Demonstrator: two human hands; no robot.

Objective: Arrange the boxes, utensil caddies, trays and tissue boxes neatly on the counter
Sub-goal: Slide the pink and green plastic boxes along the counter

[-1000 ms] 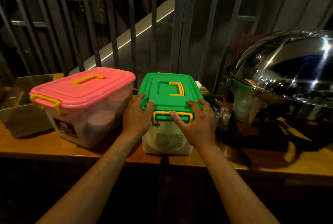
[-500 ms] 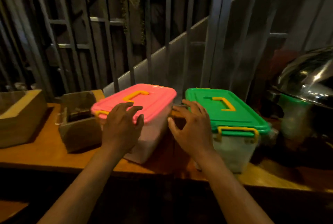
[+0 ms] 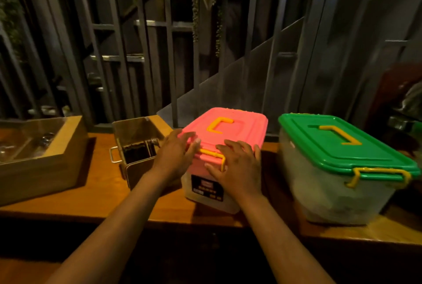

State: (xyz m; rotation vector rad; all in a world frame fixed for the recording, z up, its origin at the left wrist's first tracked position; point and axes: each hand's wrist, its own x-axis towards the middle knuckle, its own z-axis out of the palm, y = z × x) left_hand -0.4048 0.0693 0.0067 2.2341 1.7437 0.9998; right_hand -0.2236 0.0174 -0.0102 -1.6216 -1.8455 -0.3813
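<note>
Two hands (image 3: 205, 160) on pink-lidded box (image 3: 228, 128), long axis front-to-back

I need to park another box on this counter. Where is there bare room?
Bare counter lies between the wooden tray and the metal caddy; a narrower strip separates the pink-lidded box and green-lidded box. Caddy to pink box is crowded: both hands, left and right, work there.
</note>
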